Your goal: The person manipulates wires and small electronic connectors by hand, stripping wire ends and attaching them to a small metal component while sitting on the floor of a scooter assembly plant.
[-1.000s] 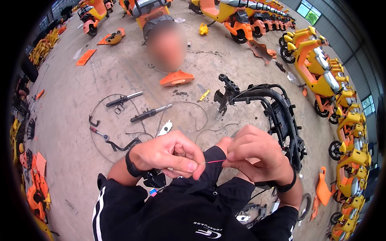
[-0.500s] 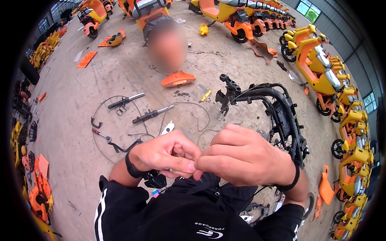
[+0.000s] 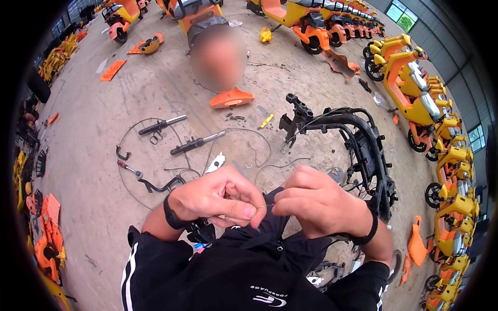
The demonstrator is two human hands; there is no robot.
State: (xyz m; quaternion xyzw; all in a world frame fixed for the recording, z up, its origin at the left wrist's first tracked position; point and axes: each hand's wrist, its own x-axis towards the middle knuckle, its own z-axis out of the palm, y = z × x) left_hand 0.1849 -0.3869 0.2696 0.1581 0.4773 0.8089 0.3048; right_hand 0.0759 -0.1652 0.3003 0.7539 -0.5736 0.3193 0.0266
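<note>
In front of my chest, my left hand (image 3: 225, 199) and my right hand (image 3: 324, 202) are a small gap apart, both with pinched fingers. A thin, wire-like strand (image 3: 267, 206) spans the gap, an end in each pinch; its exact kind is too small to tell. Beyond my right hand stands a bare black scooter frame (image 3: 365, 140). On the floor past my left hand lie two fork legs (image 3: 162, 125) with silver tubes, a red-handled ratchet (image 3: 129, 169), a bent black bar (image 3: 161, 186) and a white plate (image 3: 215, 162). My left hand partly covers the plate.
An orange body panel (image 3: 232, 98) and a yellow strip (image 3: 267, 121) lie ahead, among loose cables (image 3: 262, 147). Yellow and orange scooters (image 3: 407, 88) line the right and far sides. Piles of orange panels (image 3: 49, 233) sit at left, and another orange panel (image 3: 416, 243) at right.
My hands have drawn slightly apart, the right one moving right, so the thin strand between the fingertips now shows. The floor items stay where they were.
</note>
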